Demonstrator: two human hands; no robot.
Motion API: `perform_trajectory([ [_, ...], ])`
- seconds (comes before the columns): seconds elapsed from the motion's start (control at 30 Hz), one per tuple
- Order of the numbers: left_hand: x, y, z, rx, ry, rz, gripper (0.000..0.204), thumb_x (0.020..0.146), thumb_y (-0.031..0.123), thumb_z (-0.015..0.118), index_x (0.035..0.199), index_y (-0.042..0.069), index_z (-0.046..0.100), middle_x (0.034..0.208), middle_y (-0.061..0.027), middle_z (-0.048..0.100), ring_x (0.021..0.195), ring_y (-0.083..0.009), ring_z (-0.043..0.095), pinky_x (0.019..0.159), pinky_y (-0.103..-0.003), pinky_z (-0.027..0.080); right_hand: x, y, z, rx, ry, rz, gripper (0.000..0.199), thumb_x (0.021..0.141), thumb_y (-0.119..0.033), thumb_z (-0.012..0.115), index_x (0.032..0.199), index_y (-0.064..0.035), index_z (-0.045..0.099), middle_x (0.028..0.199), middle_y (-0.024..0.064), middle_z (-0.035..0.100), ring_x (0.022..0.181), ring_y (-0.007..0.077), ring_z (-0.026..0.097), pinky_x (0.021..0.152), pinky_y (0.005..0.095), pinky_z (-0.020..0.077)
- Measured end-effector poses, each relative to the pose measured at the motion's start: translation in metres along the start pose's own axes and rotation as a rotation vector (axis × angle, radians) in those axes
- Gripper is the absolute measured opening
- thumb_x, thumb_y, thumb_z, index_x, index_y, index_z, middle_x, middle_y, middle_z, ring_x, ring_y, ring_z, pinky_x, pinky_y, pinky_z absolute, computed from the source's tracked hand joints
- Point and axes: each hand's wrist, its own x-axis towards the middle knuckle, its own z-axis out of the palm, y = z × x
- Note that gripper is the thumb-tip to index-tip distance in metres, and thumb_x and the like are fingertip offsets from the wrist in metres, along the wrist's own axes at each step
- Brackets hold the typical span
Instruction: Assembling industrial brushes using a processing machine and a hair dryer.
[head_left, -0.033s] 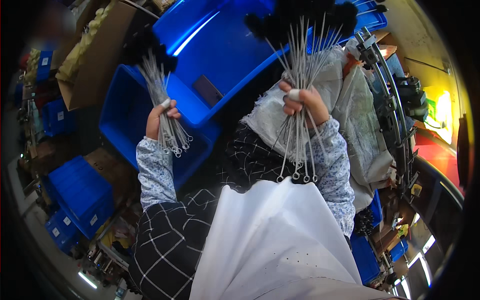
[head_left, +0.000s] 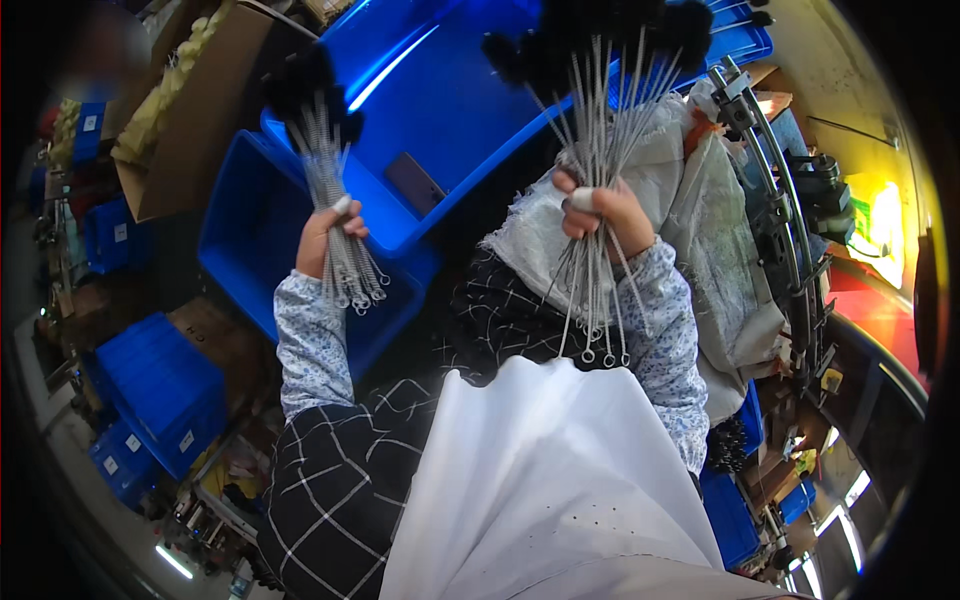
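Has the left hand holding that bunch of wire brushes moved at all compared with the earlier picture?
No. The left hand grips its bundle of wire brushes at the same spot against the blue crate behind it.

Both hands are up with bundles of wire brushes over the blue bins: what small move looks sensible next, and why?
Probably tidy the right bundle first. The right hand holds wire brushes that splay apart, their loop ends hanging uneven, while the left hand grips a tight, even bundle. Tapping the splayed loop ends level seems likely before either goes into a blue bin.
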Motion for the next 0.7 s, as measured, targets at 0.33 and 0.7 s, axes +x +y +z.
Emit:
perform_trajectory([
  [0.33,0.124,-0.081,-0.028,1.326,0.132,-0.322,0.050,0.072,0.023,0.063,0.097,-0.010,0.035,0.075,-0.0202,0.057,0.062,-0.0230,0.058,0.058,-0.030,0.048,-0.024,-0.015,0.036,-0.379,-0.117,0.100,0.046,0.069,-0.001,0.051,0.112,-0.0023,0.036,0.092,0.0179,0.056,0.052,0.0112,0.050,0.050,0.0222,0.0444],
  [0.7,0.104,-0.031,-0.009,1.585,-0.177,-0.408,0.075,0.080,0.059,0.031,0.124,-0.002,0.029,0.123,-0.0197,0.037,0.115,-0.0289,0.035,0.096,-0.033,0.026,-0.020,0.013,0.045,-0.618,0.048,-0.357,0.041,0.078,-0.004,0.056,0.113,-0.0039,0.036,0.088,0.0080,0.056,0.078,0.0129,0.056,0.060,0.0221,0.0481],
])
